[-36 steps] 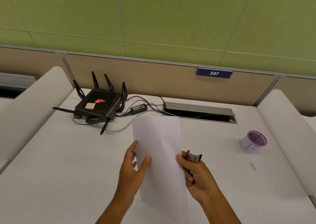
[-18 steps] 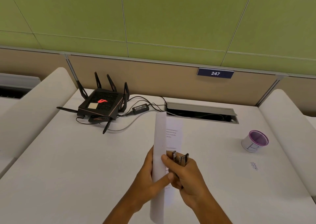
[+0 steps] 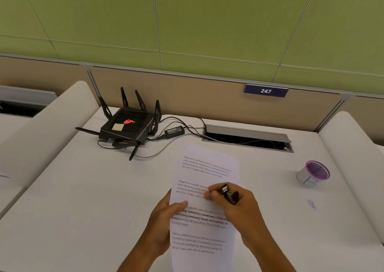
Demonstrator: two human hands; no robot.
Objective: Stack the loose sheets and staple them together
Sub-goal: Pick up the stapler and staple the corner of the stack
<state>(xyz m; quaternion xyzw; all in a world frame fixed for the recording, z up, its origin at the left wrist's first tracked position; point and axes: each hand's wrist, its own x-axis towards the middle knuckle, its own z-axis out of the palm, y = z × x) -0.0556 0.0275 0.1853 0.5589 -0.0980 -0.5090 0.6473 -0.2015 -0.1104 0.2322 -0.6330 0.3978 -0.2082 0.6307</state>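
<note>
White printed sheets [image 3: 204, 174] are held above the white desk [image 3: 87, 199], text side facing me, slightly tilted. My left hand [image 3: 164, 224] grips their left edge, thumb on the front. My right hand [image 3: 239, 207] is closed around a small black and metal stapler [image 3: 228, 192], and its fingertips press on the middle of the page. I cannot tell how many sheets there are.
A black router [image 3: 126, 126] with antennas, its power adapter [image 3: 174, 130] and cables lie at the back left. An open cable slot [image 3: 247, 137] is at the back. A small white and purple cup [image 3: 312, 174] stands at the right. White side partitions [image 3: 357, 151] flank the desk.
The sheets were turned over from blank side, through edge-on, to printed side facing me. My right hand, still holding the stapler, moved onto the front of the page.
</note>
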